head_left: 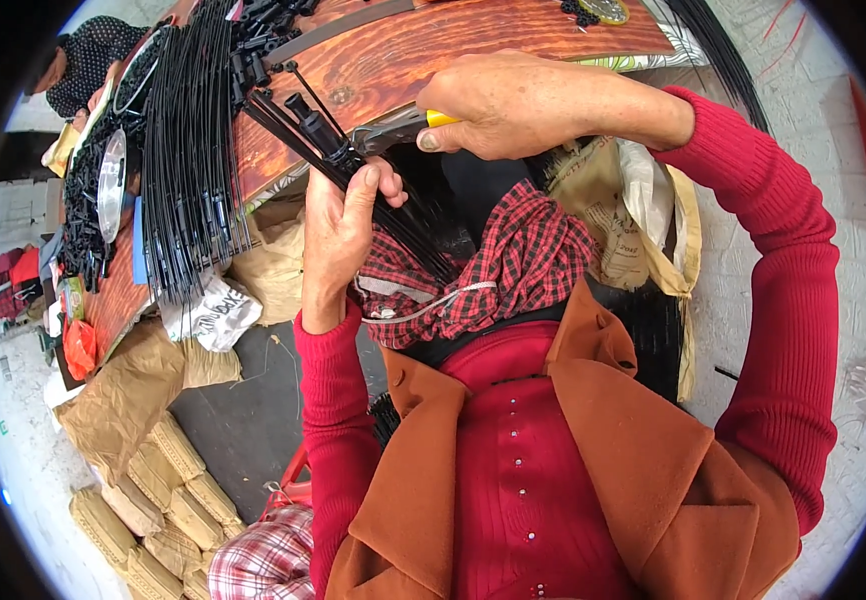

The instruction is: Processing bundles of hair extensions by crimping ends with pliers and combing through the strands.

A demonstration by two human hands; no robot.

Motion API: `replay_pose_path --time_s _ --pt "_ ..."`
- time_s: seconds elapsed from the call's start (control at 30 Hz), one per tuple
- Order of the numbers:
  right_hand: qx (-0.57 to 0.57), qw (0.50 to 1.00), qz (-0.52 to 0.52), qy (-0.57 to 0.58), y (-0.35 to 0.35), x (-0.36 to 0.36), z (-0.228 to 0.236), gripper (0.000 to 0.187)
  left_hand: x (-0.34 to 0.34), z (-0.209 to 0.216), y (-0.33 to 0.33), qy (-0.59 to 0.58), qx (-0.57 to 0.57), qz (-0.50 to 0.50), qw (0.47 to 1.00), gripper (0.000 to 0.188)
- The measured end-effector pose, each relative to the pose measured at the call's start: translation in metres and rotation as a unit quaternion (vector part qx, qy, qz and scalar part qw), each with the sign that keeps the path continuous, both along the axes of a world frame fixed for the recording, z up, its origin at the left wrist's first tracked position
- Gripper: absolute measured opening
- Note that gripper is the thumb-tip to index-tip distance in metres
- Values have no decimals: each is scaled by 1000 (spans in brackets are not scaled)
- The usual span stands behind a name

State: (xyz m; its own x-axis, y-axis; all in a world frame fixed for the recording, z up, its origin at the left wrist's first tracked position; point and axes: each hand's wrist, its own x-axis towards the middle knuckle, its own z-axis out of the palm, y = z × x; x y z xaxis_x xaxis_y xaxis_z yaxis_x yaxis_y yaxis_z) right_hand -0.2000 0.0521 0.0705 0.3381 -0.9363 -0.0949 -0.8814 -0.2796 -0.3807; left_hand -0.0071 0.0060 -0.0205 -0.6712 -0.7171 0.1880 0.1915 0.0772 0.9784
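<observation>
My left hand (341, 225) is closed around a bundle of thin black cables (418, 238) with black plastic fittings (315, 122) at their upper end. The bundle slants from the table's edge down toward my lap. Pliers (390, 133) with a yellow-ended handle are gripped in my right hand (513, 105), palm turned down. Their jaws reach the bundle just beside the left thumb and fingers; whether they bite on a cable I cannot tell.
A wooden table (383, 65) holds long black cables (188, 150) and loose black fittings (253, 50). A red-and-black checked cloth (523, 240) covers my lap. Sacks (603, 215) stand to the right; wrapped brown packs (168, 500) lie lower left. Another person (93, 60) sits at far left.
</observation>
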Motion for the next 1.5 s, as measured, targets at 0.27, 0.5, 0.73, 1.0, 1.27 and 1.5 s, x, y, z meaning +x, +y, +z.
replay_pose_path --time_s 0.27,0.5,0.73,1.0,1.27,1.5 --pt "84 996 -12 -2 -6 1 1 30 1 -2 -3 1 15 -9 1000 13" --pt "-4 1000 -24 4 4 6 -1 31 0 -1 -2 -4 19 -5 1000 16" --pt "-37 995 -36 90 6 21 1 23 -5 -4 1 -41 -23 61 997 16" --pt "-73 996 -27 -48 -8 13 -45 26 10 -4 -7 74 93 -20 993 21" --pt "311 906 -87 -274 -3 7 -8 34 16 -2 -7 52 71 -32 996 20" --pt "340 899 -84 -261 -3 5 -5 34 13 5 -2 -15 17 -4 1000 18"
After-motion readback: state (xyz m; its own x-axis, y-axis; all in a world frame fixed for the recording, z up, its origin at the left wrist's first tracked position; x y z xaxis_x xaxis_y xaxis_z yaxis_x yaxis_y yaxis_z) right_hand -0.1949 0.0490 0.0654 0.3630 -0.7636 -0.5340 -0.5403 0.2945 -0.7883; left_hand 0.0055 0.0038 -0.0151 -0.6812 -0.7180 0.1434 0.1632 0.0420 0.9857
